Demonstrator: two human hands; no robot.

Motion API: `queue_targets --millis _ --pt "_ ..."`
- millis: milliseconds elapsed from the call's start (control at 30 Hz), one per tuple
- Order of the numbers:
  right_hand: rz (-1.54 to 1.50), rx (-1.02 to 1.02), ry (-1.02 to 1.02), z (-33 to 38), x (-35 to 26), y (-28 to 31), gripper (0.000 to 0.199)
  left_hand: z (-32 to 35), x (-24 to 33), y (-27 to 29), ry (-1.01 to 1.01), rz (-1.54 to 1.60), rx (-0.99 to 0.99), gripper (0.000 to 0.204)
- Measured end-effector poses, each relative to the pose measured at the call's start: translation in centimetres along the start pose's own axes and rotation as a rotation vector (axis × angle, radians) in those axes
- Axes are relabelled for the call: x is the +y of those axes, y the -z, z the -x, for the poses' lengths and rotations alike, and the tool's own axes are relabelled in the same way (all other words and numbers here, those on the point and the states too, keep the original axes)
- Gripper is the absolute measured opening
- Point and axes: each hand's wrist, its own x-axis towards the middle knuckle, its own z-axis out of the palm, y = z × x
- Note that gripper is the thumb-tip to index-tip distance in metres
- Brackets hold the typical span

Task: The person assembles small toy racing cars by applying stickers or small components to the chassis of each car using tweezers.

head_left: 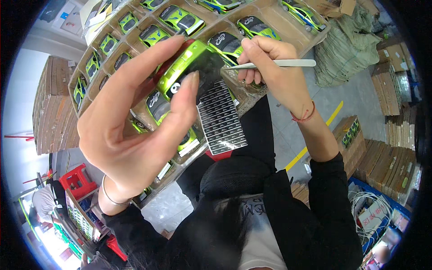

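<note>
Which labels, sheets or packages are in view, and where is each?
Sticker sheet: on the lap below the held toy car; black rectangle, rows of small silver labels.
Tray: top centre, brown compartments holding green cars.
Cardboard boxes: right edge, brown stacks.
Cardboard stack: left edge, brown flat sheets.
Left hand holds the car; right hand holds tweezers.

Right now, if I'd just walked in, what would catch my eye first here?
The left hand fills the middle of the view, holding up a bright green toy car. Beside it, the right hand grips pale tweezers whose tip points at the car. Just below lies a dark sticker sheet, and behind the hands spreads a cardboard tray with more green cars in its compartments.
</note>
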Motion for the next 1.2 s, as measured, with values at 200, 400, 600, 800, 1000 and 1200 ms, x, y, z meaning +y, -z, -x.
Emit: queue_targets --millis 200,400,600,800,1000,1200 --pt "-0.024 -0.033 -0.028 -0.6 0.4 0.0 0.035 0.6 -0.2 0.3 0.015 0.040 0.016 0.038" --pt "0.006 -0.032 -0.039 -0.6 0.0 0.0 0.034 1.0 -0.2 -0.5 0.098 0.068 0.080 0.036" --pt "-0.032 -0.033 -0.018 -0.5 0.1 0.1 0.034 1.1 0.2 -0.7 0.134 0.077 0.142 0.035" --pt "-0.033 -0.009 -0.035 -0.3 0.1 -0.1 0.034 1.4 0.4 -0.8 0.130 0.047 0.142 0.036" --pt "-0.035 -0.009 -0.033 -0.3 0.7 -0.2 0.034 1.4 0.5 -1.0 0.147 0.076 0.149 0.036" --pt "-0.095 -0.058 0.032 -0.6 1.0 -0.1 0.033 1.2 0.5 -0.8 0.141 0.011 0.116 0.036"
